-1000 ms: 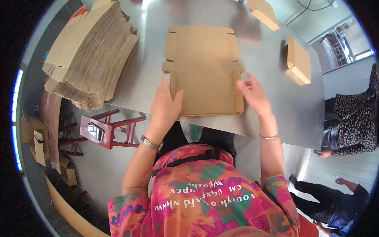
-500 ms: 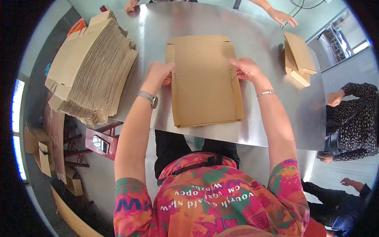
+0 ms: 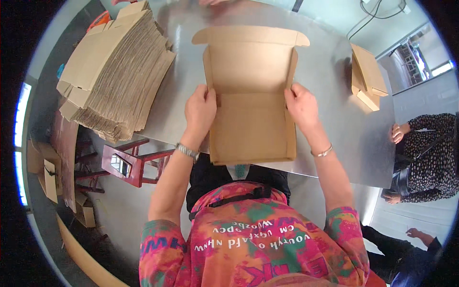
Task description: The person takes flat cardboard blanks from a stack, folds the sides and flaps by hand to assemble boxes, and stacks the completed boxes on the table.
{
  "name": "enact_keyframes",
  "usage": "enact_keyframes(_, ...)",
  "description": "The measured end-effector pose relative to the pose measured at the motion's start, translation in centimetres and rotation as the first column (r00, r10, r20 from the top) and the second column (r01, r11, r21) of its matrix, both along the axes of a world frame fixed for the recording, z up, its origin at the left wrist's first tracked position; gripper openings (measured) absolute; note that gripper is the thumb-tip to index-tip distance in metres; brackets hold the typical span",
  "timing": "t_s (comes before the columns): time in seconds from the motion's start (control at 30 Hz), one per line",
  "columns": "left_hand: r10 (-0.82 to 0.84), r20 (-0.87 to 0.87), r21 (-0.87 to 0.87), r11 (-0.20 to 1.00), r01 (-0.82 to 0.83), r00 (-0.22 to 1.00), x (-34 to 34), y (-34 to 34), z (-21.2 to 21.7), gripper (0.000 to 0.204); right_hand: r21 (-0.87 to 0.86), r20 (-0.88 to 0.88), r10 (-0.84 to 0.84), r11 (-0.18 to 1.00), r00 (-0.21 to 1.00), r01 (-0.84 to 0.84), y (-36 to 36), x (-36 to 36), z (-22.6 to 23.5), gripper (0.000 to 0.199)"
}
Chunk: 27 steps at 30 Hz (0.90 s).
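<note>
A brown cardboard box [image 3: 252, 125] lies in front of me at the near edge of the metal table. Its tray is formed with low walls, and its lid [image 3: 251, 56] stands raised at the far side with rounded flaps spread at the top. My left hand [image 3: 201, 109] is closed on the left side wall near the lid's hinge, thumb over the edge. On the opposite wall my right hand [image 3: 302, 106] grips at the same height, its fingertips partly hidden behind the cardboard.
A tall stack of flat cardboard blanks [image 3: 114, 71] sits at the table's left. Another folded box [image 3: 367, 79] stands at the far right. A red stool [image 3: 125, 165] holding a phone is below left. A person in a dotted top [image 3: 430, 158] is at the right edge.
The box's lid has swung up and away from me, with its flaps spread out. Both hands have shifted slightly nearer along the side walls. Across the table, the other person's reaching hand has withdrawn.
</note>
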<state>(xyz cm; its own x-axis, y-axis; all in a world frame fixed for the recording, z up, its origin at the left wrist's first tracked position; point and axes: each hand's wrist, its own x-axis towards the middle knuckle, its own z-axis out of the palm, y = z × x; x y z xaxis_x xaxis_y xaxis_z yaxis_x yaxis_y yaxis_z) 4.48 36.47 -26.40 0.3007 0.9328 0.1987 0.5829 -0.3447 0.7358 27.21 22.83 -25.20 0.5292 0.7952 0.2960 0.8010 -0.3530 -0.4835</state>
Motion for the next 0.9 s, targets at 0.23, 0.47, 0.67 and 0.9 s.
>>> enact_keyframes(0.23,-0.037,0.152,-0.077,0.996,0.05,0.988,-2.7,-3.0,-1.5,0.019,0.173,-0.02,0.086,0.982,0.996,-0.081,-2.6,-2.6,-1.8,0.018)
enact_keyframes(0.47,0.017,0.426,-0.213,0.974,0.083,0.904,-3.1,-3.9,-2.6,0.018,0.249,-0.342,0.147,0.967,0.928,-0.061,-4.4,-2.9,-3.3,0.015)
enact_keyframes(0.67,-0.127,0.297,-0.181,0.966,0.186,0.946,-4.5,-4.9,-2.0,0.033,0.26,-0.548,0.176,0.965,0.818,-0.034,-5.4,-3.6,-2.0,0.045)
enact_keyframes(0.9,-0.218,0.077,-0.157,0.961,0.228,0.973,-6.9,-6.9,-1.2,0.039,-0.144,-0.349,0.088,0.979,0.933,-0.146,-8.8,-3.7,-1.1,0.047)
